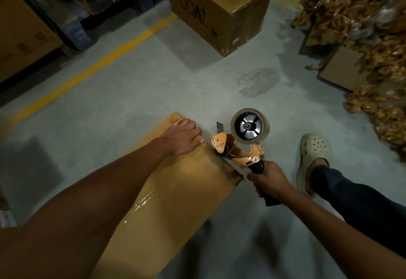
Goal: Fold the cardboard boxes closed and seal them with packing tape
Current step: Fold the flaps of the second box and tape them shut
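Note:
A closed brown cardboard box (175,195) lies in front of me on the concrete floor, with shiny clear tape along its top. My left hand (182,137) presses flat on the box's far end, fingers over the edge. My right hand (269,181) grips the black handle of an orange tape dispenser (239,144). The dispenser's roller end touches the box's right top edge. Its roll of clear tape (249,127) stands above the floor to the right of the box.
A second sealed box (222,8) stands further off on the floor. Stacked boxes on a pallet (24,32) fill the left, behind a yellow floor line (92,70). A heap of crumpled brown paper (371,43) lies right. My foot in a pale clog (314,157) is beside the dispenser.

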The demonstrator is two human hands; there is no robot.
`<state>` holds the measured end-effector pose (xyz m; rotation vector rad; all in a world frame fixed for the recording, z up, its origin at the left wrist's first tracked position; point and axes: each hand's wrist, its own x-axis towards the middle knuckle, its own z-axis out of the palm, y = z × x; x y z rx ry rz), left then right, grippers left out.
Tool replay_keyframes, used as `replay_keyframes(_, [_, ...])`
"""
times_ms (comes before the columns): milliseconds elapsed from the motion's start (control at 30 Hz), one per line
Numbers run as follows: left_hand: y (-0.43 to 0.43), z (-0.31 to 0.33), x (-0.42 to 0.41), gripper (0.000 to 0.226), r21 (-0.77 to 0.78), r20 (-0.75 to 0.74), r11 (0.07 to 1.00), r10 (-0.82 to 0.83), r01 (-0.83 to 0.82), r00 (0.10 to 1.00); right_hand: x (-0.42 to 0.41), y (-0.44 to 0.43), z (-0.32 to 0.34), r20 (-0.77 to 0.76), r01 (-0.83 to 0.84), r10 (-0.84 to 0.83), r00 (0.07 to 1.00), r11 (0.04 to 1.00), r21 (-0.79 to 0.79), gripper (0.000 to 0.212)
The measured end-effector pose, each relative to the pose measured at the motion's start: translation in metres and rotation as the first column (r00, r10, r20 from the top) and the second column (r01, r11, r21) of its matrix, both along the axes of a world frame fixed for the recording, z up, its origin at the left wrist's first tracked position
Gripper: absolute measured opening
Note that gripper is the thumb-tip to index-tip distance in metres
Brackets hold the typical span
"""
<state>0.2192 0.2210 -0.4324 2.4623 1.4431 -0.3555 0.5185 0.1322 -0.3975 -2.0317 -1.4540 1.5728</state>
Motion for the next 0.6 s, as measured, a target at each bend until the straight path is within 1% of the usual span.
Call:
replay_keyframes(67, [-0.007, 0.004, 0.012, 0.068, -0.026, -0.064, 0.999, 0.042, -0.044, 0.997, 0.001, -0.004, 0.002, 0.006, 0.011, -0.011, 1.0, 1.0, -0.001, 0.011])
replay_keyframes(133, [-0.013, 0.005, 0.018, 0.083, -0.063, -0.091, 0.994, 0.078, -0.084, 0.993, 0.003, -0.007, 0.004, 0.003, 0.009, -0.009, 1.0, 1.0, 0.0, 0.012])
replay_keyframes(233, [-0.01, 0.009, 0.021, 0.087, -0.135, -0.087, 0.981, 0.129, -0.14, 0.988, 0.018, -0.018, 0.007, 0.028, -0.016, 0.016, 0.999, 1.0, 0.003, 0.01])
replay_keyframes(367, [-0.003, 0.013, 0.025, 0.088, -0.215, -0.1, 0.951, 0.204, -0.222, 0.974, 0.04, -0.04, 0.01, 0.058, 0.006, -0.005, 0.998, 1.0, -0.018, 0.011])
replay_keyframes(500, [0.002, 0.021, 0.034, 0.107, -0.295, -0.191, 0.902, 0.269, -0.316, 0.944, 0.045, -0.052, 0.005, 0.049, 0.031, -0.03, 0.998, 0.999, -0.017, 0.012])
replay_keyframes(600, [0.005, 0.024, 0.038, 0.115, -0.311, -0.247, 0.888, 0.27, -0.34, 0.931, 0.05, -0.062, 0.002, 0.03, 0.07, -0.07, 0.997, 0.997, -0.021, 0.013])
